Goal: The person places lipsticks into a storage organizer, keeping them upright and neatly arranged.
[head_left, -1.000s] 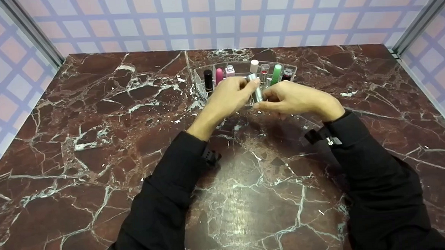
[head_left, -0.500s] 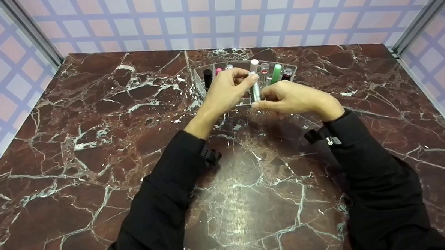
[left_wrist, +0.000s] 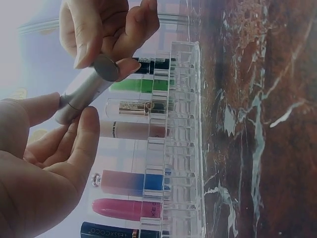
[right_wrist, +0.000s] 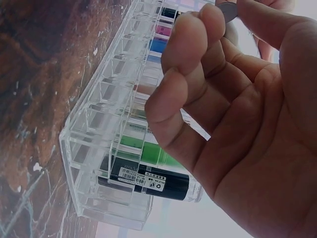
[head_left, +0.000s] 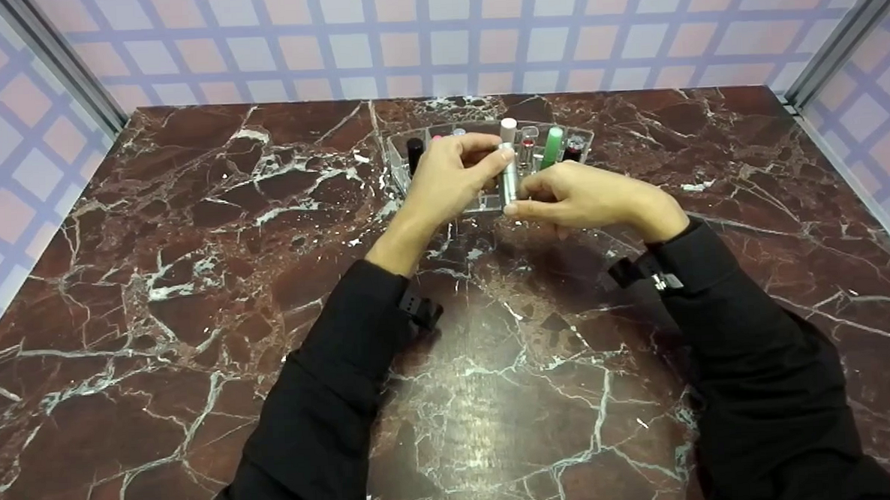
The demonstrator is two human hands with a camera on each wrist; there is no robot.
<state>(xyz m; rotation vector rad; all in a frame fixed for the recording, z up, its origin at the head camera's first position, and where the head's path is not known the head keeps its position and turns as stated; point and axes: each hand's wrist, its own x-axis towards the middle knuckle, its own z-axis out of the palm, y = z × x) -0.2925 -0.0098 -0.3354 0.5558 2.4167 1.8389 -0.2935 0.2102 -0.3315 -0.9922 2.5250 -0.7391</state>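
A silver lipstick tube (head_left: 509, 178) stands nearly upright between both hands, in front of a clear makeup organizer (left_wrist: 184, 153). My left hand (head_left: 443, 179) pinches its upper end between thumb and fingers; in the left wrist view a seam shows close to those fingertips. My right hand (head_left: 589, 192) holds the lower end with thumb and index finger, its other fingers curled loosely. In the right wrist view only the tube's flat round end (right_wrist: 228, 11) shows clearly, the rest being mostly hidden by fingers.
The organizer holds several cosmetic tubes: a green one (head_left: 552, 146), a pale pink one (left_wrist: 131, 130), a pink-and-blue bottle (left_wrist: 130, 182), a bright pink one (left_wrist: 121, 208) and black ones (right_wrist: 171, 182). Patterned walls (head_left: 436, 40) enclose the marble-patterned table (head_left: 216, 350) behind and at the sides.
The left hand has shifted slightly up and left, away from the right hand. The tube has turned from leaning to nearly upright, and more of its length shows. The right hand has barely moved.
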